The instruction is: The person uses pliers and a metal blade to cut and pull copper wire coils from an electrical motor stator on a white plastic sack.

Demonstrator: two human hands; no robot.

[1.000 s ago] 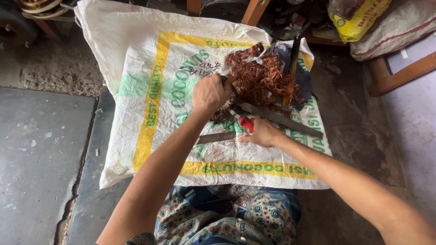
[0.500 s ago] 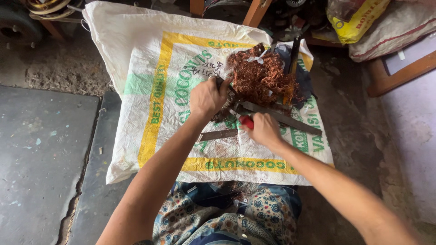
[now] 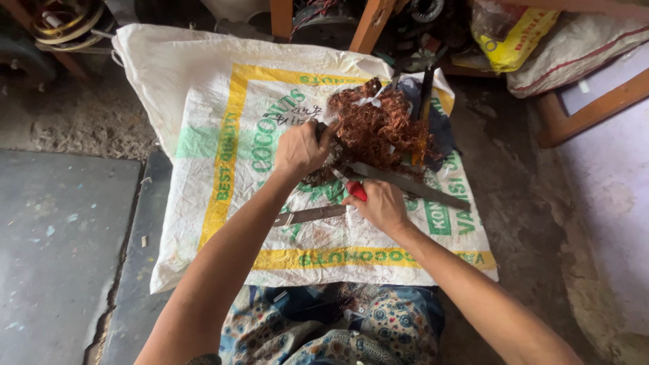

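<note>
A tangled clump of copper wire [image 3: 375, 125] lies on a white woven sack [image 3: 223, 101] with yellow and green print. My left hand [image 3: 301, 147] is closed on the clump's left edge, gripping a dark part there. My right hand [image 3: 380, 206] holds a red-handled tool [image 3: 354, 188] whose tip points into the wire. A long dark metal bar [image 3: 412, 186] runs from under the clump to the right, past my right hand. A flat grey metal piece [image 3: 307, 215] lies on the sack between my forearms.
The sack covers a grey stone floor [image 3: 61, 230]. Wooden legs [image 3: 370, 23] and dark metal parts stand behind it. A yellow bag [image 3: 517, 34] and a wooden frame [image 3: 588, 108] sit at the right. My patterned clothing [image 3: 318, 331] shows at the bottom.
Both hands stay on the wire clump and tool, with only small shifts. The view has drifted slightly.
</note>
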